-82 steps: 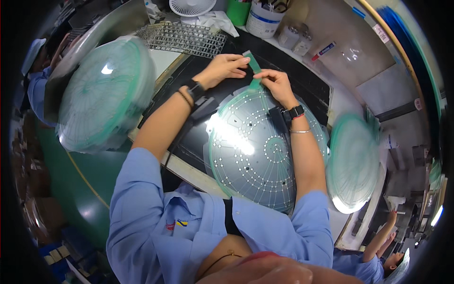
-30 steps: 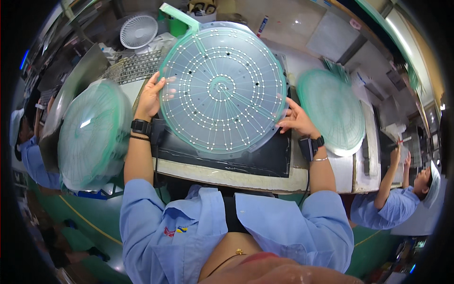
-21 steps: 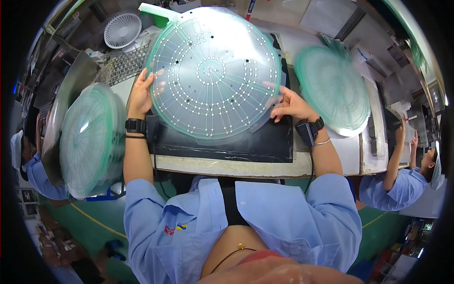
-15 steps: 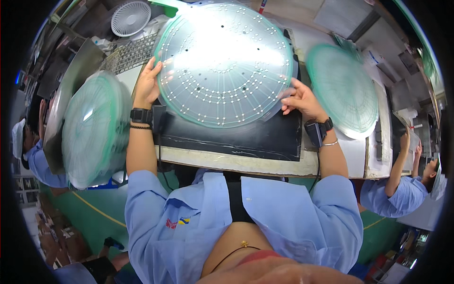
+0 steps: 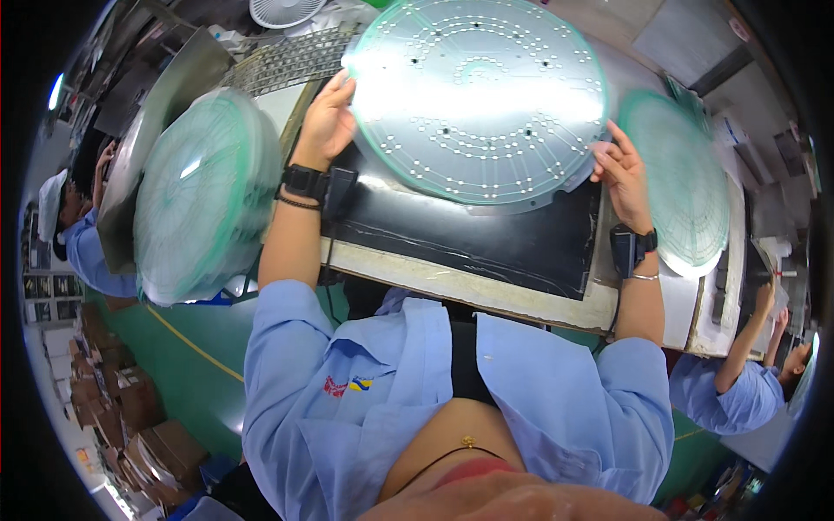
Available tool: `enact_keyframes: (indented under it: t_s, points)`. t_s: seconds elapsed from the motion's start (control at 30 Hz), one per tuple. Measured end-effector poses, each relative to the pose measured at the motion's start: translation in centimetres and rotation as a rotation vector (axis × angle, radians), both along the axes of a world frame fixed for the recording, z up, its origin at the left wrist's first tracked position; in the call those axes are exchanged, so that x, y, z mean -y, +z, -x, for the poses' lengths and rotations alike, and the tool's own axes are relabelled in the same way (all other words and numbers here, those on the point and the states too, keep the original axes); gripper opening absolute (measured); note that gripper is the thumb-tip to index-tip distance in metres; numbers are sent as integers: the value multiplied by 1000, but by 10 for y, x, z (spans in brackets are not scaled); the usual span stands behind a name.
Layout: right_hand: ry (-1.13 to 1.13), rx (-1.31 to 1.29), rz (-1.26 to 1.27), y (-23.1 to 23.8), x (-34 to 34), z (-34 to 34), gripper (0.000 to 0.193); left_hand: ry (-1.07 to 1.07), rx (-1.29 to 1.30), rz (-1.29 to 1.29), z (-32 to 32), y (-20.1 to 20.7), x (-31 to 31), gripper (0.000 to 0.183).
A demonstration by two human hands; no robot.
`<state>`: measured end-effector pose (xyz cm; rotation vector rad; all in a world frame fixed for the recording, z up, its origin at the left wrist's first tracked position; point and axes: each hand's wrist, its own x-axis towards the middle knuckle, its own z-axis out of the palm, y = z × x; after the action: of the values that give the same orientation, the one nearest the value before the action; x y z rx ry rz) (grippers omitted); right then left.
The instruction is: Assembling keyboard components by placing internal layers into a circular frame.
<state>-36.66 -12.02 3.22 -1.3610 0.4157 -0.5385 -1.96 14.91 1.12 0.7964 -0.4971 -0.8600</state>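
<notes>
A large round translucent sheet (image 5: 478,95) with a green rim, rows of white dots and a few dark holes is held up over a black mat (image 5: 452,230) on the workbench. My left hand (image 5: 328,122) grips its left edge between thumb and fingers. At the right edge, my right hand (image 5: 621,169) has its fingertips pinched on the rim, the other fingers curled. A clear margin shows beyond the green rim at the lower right; whether it belongs to a second sheet I cannot tell. Bright glare covers the sheet's middle.
A stack of similar green-rimmed round sheets (image 5: 187,200) stands at left, another (image 5: 682,182) at right. Behind the left stack are a metal panel (image 5: 161,130), a wire grid (image 5: 295,61) and a white fan (image 5: 287,9). Co-workers sit at left (image 5: 91,234) and right (image 5: 725,395).
The whole view has swung, so most things sit elsewhere in the picture. The sheet and both hands have shifted a little rightward over the mat, with both hands still at its edges.
</notes>
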Motion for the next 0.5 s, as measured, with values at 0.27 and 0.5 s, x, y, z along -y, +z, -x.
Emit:
enact_keyframes:
  t_s: [0.27,0.5]
  points:
    - [-130,99,186,4,13,9,52,-326,311,-76,27,31,-7,68]
    - [-309,267,-30,20,14,-1,34,114,474,-105,24,28,3,25]
